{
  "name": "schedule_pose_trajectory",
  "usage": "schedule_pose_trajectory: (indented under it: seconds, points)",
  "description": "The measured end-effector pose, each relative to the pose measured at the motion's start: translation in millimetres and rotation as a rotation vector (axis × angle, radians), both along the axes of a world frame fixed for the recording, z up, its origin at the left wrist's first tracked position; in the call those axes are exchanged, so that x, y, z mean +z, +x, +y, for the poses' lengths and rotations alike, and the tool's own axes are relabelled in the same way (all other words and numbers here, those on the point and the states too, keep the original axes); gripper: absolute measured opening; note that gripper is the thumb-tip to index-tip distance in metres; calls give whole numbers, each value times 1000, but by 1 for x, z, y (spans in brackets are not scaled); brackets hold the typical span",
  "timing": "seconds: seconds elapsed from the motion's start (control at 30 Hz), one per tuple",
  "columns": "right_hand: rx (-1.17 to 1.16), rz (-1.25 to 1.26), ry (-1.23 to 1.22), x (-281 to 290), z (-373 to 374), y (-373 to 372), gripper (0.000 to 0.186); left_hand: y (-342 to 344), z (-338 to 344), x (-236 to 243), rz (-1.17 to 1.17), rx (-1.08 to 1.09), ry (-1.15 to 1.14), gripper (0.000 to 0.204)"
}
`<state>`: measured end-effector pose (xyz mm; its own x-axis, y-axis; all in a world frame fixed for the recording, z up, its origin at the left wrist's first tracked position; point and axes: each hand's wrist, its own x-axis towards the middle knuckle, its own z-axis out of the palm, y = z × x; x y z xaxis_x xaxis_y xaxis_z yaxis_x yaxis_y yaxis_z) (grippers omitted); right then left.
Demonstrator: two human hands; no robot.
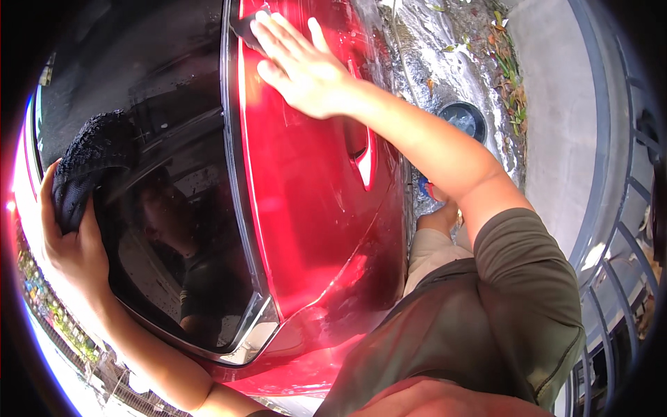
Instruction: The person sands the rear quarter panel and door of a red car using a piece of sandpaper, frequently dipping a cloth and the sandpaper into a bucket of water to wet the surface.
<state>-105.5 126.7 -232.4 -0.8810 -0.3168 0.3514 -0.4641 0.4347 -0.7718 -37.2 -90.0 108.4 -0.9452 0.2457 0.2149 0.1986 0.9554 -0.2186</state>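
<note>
My left hand (78, 251) grips a black, nubby wash mitt (94, 154), thumb and fingers on either side of it, against the dark window glass (156, 90) of a red car. Out along the car's red door (306, 208), my right hand (309, 80) lies with its fingers stretched forward over a small dark grey cloth (246, 29). It presses the cloth to the panel beside the window trim; part of the cloth is hidden under the fingers. Below that forearm sits the door handle (365, 163).
On the wet ground (445, 42) right of the car stands a dark round bucket (463, 121) with bluish contents. Leaves and grass (511, 76) line the foot of a pale wall (556, 125). Metal railing (629, 243) runs along the right. My foot is near the bucket.
</note>
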Motion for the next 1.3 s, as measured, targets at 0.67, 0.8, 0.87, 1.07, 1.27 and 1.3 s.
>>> schedule_pose_trajectory:
  seconds: [0.67, 0.8, 0.87, 1.07, 1.27, 1.3]
  points:
    - [308, 6, -29, 6, 9, 132, 75, 10, -15, 3, 20, 33, -79, 48]
    - [467, 14, 4, -11, 34, 184, 76, 9, -19, 9, 18, 8, -170, 49]
    - [123, 32, -4, -15, 10, 54, 66, 4, -12, 6, -8, 3, -157, 49]
    - [-7, -3, -126, -15, -17, -4, 73, -1, -22, -3, 23, -24, -156, 47]
    - [531, 102, -47, -21, 31, 204, 77, 13, -32, 9, 11, 14, -154, 48]
    - [366, 31, -29, -19, 19, 142, 77, 10, -31, 5, 11, 20, -206, 48]
